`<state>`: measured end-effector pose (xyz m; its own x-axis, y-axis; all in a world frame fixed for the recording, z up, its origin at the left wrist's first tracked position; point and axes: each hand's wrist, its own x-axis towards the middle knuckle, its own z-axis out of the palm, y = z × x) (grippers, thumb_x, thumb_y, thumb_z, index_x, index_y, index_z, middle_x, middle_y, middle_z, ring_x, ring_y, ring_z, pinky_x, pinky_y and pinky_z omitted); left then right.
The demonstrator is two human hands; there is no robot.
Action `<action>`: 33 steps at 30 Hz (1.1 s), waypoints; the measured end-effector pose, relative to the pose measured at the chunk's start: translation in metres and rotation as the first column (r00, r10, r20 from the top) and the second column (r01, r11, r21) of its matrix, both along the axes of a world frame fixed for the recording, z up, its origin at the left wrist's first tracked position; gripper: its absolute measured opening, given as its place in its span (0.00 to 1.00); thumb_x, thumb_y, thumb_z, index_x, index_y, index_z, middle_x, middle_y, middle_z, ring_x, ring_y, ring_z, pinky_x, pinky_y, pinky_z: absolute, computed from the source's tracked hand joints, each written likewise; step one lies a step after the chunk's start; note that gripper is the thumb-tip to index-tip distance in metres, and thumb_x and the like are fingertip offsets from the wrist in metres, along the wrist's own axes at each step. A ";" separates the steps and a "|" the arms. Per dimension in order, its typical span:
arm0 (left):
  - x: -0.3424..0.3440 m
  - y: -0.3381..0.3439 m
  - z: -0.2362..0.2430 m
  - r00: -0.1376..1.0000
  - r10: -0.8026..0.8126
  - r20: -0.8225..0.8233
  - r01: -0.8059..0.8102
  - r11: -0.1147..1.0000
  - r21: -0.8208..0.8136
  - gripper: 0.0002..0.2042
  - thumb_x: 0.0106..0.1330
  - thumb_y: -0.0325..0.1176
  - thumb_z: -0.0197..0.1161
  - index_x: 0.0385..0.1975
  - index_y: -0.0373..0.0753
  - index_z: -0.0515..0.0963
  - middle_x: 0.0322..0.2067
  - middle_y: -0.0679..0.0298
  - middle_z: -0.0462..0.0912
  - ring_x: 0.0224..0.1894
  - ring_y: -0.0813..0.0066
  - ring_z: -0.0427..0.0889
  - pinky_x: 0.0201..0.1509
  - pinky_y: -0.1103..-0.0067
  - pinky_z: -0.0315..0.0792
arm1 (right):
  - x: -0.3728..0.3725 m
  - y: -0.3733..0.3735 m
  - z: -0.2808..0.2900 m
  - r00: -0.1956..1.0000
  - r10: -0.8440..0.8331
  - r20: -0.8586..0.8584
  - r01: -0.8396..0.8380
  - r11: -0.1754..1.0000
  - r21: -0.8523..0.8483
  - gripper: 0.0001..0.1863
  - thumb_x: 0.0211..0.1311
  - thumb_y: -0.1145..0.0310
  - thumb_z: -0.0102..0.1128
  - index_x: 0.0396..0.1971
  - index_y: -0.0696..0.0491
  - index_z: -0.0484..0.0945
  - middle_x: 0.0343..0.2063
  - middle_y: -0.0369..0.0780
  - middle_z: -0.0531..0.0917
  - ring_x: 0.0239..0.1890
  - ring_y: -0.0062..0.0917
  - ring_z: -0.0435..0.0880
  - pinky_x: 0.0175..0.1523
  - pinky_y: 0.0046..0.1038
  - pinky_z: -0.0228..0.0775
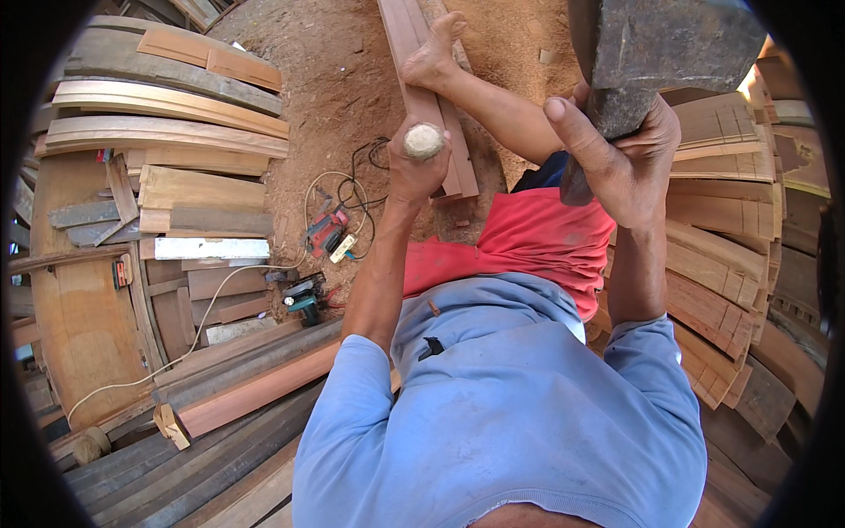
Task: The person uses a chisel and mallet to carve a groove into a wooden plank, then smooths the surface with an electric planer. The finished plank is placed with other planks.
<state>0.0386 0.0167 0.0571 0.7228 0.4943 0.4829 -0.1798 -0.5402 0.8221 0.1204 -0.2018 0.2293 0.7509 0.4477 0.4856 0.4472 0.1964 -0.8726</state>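
My left hand [417, 172] is wrapped round the handle of a chisel, whose pale, round butt end [423, 141] points up. The blade is hidden below my fist. Underneath it lies a reddish-brown plank [455, 163], and my bare foot [433, 51] rests on its farther part. My right hand [635, 167] grips a mallet by its dark handle [576, 183], with my thumb along the side. The mallet's big, dark, blocky head [678, 46] is raised at the upper right, apart from the chisel.
A red power tool [326, 231], a teal power tool [304, 299] and a white power strip [342, 249] lie with tangled cords at the left. Boards [207, 194] are piled along the left side. Cut wooden pieces [717, 255] are stacked at the right. Sawdust [326, 88] covers the ground.
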 end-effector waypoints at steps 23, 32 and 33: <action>-0.010 -0.006 0.006 0.999 -0.018 0.050 0.016 0.999 0.044 0.11 0.63 0.25 0.70 0.30 0.36 0.70 0.20 0.61 0.79 0.23 0.75 0.80 0.30 0.75 0.73 | -0.006 0.001 0.000 0.999 -0.016 0.041 0.017 1.000 -0.022 0.06 0.60 0.76 0.74 0.29 0.57 0.82 0.21 0.32 0.82 0.23 0.12 0.77 0.30 0.18 0.68; -0.010 -0.001 0.000 1.000 -0.027 0.013 0.026 1.000 0.012 0.11 0.63 0.25 0.70 0.30 0.36 0.70 0.21 0.60 0.80 0.24 0.74 0.80 0.31 0.76 0.74 | -0.005 0.002 -0.002 0.997 -0.009 0.075 0.009 1.000 0.001 0.07 0.60 0.76 0.74 0.30 0.57 0.82 0.21 0.32 0.82 0.24 0.12 0.77 0.30 0.18 0.68; -0.010 -0.001 -0.001 1.000 -0.025 0.008 0.025 1.000 0.001 0.11 0.63 0.25 0.70 0.31 0.36 0.70 0.21 0.60 0.80 0.24 0.74 0.81 0.31 0.76 0.74 | -0.005 0.002 -0.001 0.998 -0.007 0.066 0.007 1.000 0.003 0.07 0.60 0.76 0.74 0.30 0.57 0.82 0.21 0.32 0.82 0.24 0.12 0.77 0.30 0.18 0.68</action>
